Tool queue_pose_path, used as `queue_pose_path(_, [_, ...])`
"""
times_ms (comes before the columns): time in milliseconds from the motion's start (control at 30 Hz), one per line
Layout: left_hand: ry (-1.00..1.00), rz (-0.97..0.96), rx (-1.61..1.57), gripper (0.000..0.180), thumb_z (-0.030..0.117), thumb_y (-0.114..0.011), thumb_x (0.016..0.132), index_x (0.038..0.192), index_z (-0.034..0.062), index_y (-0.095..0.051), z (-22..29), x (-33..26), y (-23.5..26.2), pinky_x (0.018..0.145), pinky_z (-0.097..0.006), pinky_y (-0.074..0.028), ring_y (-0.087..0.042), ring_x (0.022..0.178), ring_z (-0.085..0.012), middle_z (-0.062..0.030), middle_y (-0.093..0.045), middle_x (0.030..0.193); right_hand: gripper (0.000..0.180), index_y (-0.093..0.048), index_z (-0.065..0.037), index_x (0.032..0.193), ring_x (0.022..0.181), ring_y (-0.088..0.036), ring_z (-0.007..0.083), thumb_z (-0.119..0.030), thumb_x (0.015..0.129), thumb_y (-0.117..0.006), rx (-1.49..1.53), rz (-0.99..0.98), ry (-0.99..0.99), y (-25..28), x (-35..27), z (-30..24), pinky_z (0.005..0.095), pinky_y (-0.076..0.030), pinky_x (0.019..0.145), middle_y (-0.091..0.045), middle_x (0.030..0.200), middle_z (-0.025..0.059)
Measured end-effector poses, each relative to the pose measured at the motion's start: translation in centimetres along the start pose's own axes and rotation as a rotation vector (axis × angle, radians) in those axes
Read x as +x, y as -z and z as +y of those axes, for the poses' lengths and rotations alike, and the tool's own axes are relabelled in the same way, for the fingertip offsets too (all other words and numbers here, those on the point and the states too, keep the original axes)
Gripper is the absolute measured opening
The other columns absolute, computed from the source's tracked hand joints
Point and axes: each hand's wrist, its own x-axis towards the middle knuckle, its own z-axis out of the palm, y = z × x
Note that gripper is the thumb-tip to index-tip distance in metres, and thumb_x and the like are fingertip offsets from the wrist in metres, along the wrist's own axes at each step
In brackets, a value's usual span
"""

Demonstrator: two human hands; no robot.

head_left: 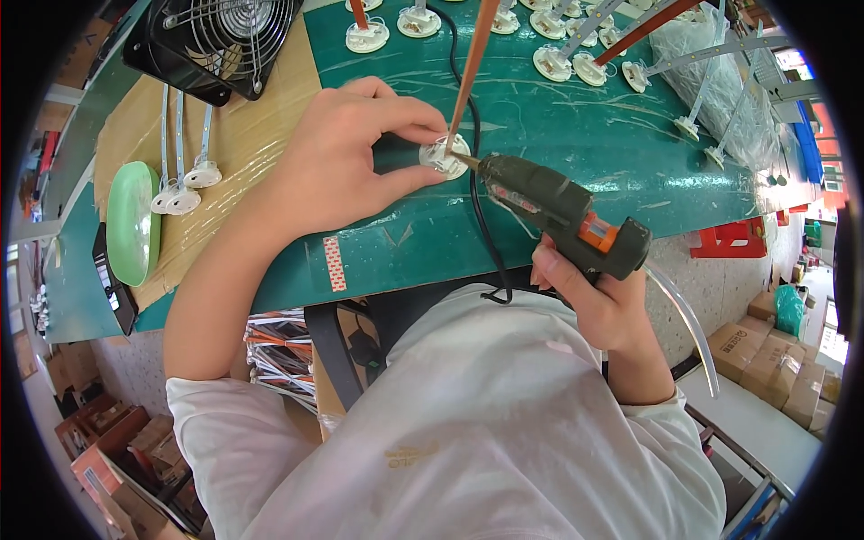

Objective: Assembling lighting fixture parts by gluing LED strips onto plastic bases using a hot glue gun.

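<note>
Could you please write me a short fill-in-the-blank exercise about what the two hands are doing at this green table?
1. The right hand grips a dark ____ gun with an orange trigger.
2. The left hand pins down a small round ____ cap.
3. The gun's nozzle points at the cap on the ____ table.
4. A black ____ stands at the table's far left corner.

Missing words: glue; white; green; fan

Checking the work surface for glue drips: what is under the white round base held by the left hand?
The white round base rests on the green mat. The spot beneath it is covered, so drips cannot be seen.
</note>
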Motion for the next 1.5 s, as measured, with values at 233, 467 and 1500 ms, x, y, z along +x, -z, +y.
queue_pose_path(233, [0.017, -0.013, 0.004, 0.040, 0.008, -0.085, 0.068, 0.106, 0.0086, -0.072, 0.0, 0.0, 0.2, 0.073, -0.035, -0.053, -0.064, 0.083, -0.0228, -0.0040, -0.077, 0.092, 0.008, -0.062, 0.004, 0.101, 0.076, -0.062, 0.0124, -0.004, 0.097, -0.062, 0.003, 0.001, 0.029, 0.1, -0.1, 0.0, 0.0269, -0.052, 0.068, -0.065, 0.085, 0.0060])
queue_pose_path(467, [-0.006, -0.016, -0.002, 0.042, 0.008, -0.085, 0.068, 0.108, 0.0083, -0.071, -0.2, 0.0, 0.1, 0.074, -0.035, -0.053, -0.063, 0.083, -0.0235, -0.0043, -0.077, 0.093, 0.008, -0.062, 0.004, 0.100, 0.077, -0.062, 0.0126, -0.003, 0.097, -0.062, -0.009, -0.011, 0.007, 0.0, -0.2, 0.1, 0.0273, -0.052, 0.069, -0.065, 0.085, 0.0061])
queue_pose_path(1500, [-0.010, -0.094, -0.083, 0.072, 0.010, -0.091, 0.063, 0.130, 0.0095, -0.064, 0.7, 0.9, -0.1, 0.090, -0.036, -0.056, -0.072, 0.095, -0.0266, -0.0116, -0.073, 0.106, 0.016, -0.064, 0.003, 0.088, 0.056, -0.054, 0.0340, -0.013, 0.090, -0.070, -0.007, 0.101, 0.195, -0.4, 0.8, -0.6, 0.0404, -0.041, 0.053, -0.057, 0.068, 0.0158])
